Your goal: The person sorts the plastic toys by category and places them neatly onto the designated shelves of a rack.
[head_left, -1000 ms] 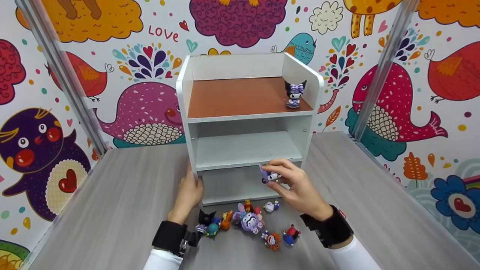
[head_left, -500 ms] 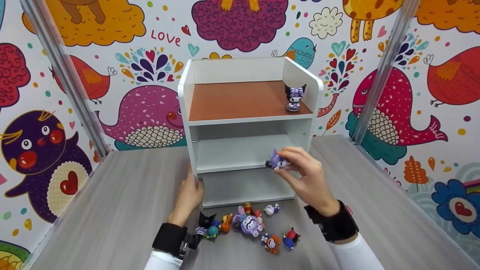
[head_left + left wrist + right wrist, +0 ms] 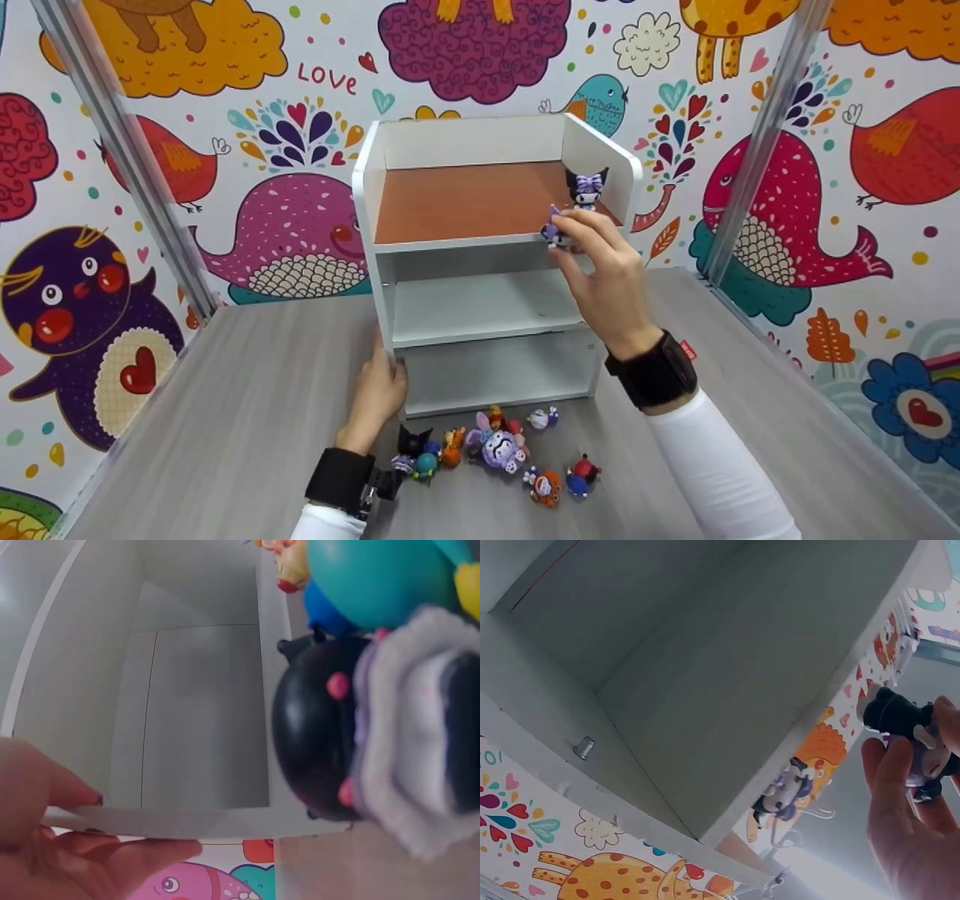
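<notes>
On the surface (image 3: pixel 262 420) stands a white shelf unit (image 3: pixel 442 202), its side panel clamped between thumb and fingers of the left hand (image 3: pixel 381 386). The right hand (image 3: pixel 613 281) hovers by the top shelf's front edge. Work looks barely begun: several loose figurines (image 3: pixel 498 450) lie below, overlapping, hard to count; one black-eared figurine (image 3: pixel 586 189), feet hidden, stands on top; a purple figurine (image 3: pixel 554 234), pinched in the right fingers and partly covered, is not yet placed.
</notes>
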Tool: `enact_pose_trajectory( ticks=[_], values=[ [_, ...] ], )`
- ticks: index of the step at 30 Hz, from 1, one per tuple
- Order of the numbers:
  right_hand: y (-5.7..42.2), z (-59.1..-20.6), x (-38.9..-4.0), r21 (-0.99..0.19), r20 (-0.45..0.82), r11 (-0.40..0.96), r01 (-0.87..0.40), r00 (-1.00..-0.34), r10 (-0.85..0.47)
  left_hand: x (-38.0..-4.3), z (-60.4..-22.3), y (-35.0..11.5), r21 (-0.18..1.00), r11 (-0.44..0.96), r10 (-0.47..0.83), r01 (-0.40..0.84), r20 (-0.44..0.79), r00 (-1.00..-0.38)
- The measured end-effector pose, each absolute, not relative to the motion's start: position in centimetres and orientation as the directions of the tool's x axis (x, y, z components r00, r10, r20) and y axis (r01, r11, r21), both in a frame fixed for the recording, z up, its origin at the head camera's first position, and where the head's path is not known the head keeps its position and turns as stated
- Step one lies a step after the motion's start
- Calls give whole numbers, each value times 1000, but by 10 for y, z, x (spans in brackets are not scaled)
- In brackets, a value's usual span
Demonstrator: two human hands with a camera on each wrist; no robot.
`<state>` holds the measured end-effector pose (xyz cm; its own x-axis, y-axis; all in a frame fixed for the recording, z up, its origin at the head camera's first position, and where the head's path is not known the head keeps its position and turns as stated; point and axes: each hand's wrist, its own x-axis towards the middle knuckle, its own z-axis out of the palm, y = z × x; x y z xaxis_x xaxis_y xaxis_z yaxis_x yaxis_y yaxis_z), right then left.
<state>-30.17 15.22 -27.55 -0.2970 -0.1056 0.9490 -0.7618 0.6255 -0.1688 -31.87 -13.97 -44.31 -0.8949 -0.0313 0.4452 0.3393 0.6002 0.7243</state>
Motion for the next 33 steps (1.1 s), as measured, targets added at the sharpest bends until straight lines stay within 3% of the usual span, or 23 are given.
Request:
enact_pose_trajectory(
  ticks=[5,18,33],
  values=[
    [148,-270,-313,-140,946,664,-734,-297,-128,-319,-442,-141,721,603,-38,341,452,-891],
    [142,-267,-330,-130,898,713,-689,-387,-211,-319,-445,-142,703,611,-32,363,480,-876],
    [140,-262,-339,-85,878,721,-687,-394,-272,-318,-444,-140,702,631,-45,330,459,-888]
  ],
)
